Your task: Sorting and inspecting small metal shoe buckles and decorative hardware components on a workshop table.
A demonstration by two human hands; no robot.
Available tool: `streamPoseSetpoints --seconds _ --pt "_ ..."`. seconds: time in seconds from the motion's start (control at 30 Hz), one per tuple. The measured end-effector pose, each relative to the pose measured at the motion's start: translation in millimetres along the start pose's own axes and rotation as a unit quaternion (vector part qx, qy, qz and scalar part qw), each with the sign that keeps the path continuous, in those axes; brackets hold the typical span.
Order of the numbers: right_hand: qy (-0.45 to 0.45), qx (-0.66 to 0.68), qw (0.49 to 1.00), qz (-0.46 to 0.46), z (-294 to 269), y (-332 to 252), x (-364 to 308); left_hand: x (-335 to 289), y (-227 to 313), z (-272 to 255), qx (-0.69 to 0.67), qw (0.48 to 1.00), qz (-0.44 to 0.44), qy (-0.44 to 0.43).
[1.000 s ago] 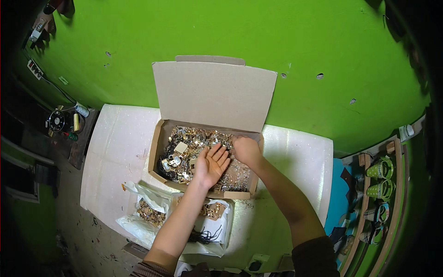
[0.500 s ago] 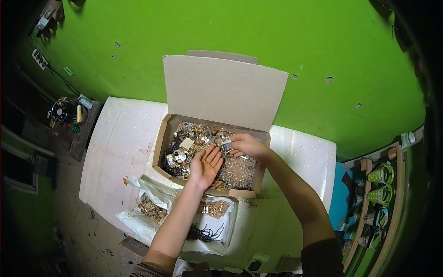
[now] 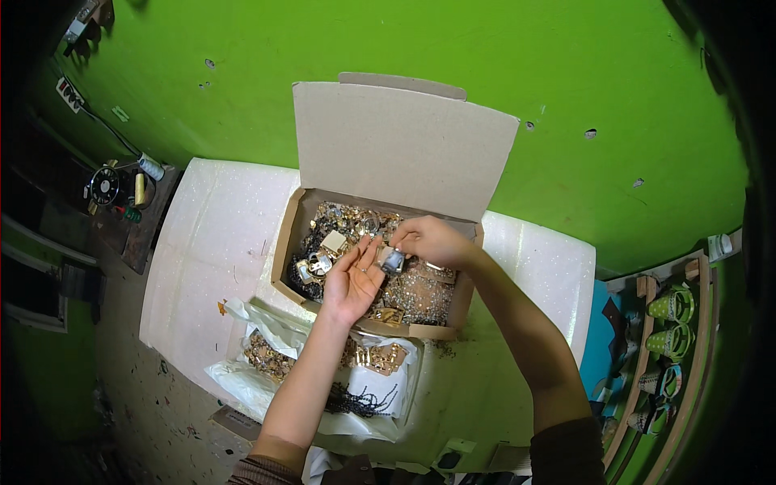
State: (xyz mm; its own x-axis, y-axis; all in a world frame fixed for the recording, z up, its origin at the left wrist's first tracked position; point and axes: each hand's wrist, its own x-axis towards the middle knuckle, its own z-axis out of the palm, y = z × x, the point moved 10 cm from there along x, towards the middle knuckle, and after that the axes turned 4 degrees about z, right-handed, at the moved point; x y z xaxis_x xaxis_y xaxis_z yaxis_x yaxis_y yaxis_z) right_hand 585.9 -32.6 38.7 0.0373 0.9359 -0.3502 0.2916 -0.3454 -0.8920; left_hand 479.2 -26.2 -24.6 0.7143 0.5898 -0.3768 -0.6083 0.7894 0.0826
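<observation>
Right hand: the right hand (image 3: 432, 241), thumb and fingertips pinched together on one small, flat, blue-grey rectangular piece with a shiny surface (image 3: 393, 261), held above the box's contents.
Left hand: the left hand (image 3: 353, 287), palm up, fingers loosely apart, over the middle of the box – its fingertips just beside the held piece; a tiny bright speck shows on the palm, too small to tell what.
Change: one second ago the right hand was down at the box's right rear, with no piece visible; half a second ago the piece showed by its fingers, and now it is seen more fully, near the left fingers.
Box: one open brown cardboard box (image 3: 284, 252), one lid (image 3: 404, 145) raised toward the bright green wall (image 3: 202, 121).
Contents: mixed gold, silver and black beads and trinkets (image 3: 428, 301), too many to count; one cream square block (image 3: 334, 241) at left.
In front: one crumpled white plastic bag (image 3: 242, 390), one heap of gold-coloured bits (image 3: 381, 358), one bundle of black bead strands (image 3: 360, 402).
Support: one white, glittery worktop (image 3: 214, 242).
Right side: four small patterned shoe-like items – two green and dotted (image 3: 669, 307) – on one wooden rack (image 3: 643, 289).
</observation>
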Motion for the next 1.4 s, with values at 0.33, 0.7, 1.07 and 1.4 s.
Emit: streamPoseSetpoints --seconds 0.33,0.7,1.07,1.4 --pt "-0.078 0.237 0.968 0.02 26.3 9.1 -10.0 -9.5 -27.7 14.4 0.004 0.999 -0.036 0.025" --pt "-0.023 -0.122 0.989 0.08 12.6 59.7 -19.9 -9.3 20.9 -2.3 -0.099 0.99 0.087 0.038" --pt "-0.016 -0.318 0.936 -0.149 64.6 47.1 -21.3 -10.5 14.0 12.9 -0.109 0.992 0.057 0.007" --pt "-0.06 -0.428 0.886 -0.169 82.5 46.2 -40.0 -10.6 14.1 11.9 -0.098 0.994 0.052 0.014"
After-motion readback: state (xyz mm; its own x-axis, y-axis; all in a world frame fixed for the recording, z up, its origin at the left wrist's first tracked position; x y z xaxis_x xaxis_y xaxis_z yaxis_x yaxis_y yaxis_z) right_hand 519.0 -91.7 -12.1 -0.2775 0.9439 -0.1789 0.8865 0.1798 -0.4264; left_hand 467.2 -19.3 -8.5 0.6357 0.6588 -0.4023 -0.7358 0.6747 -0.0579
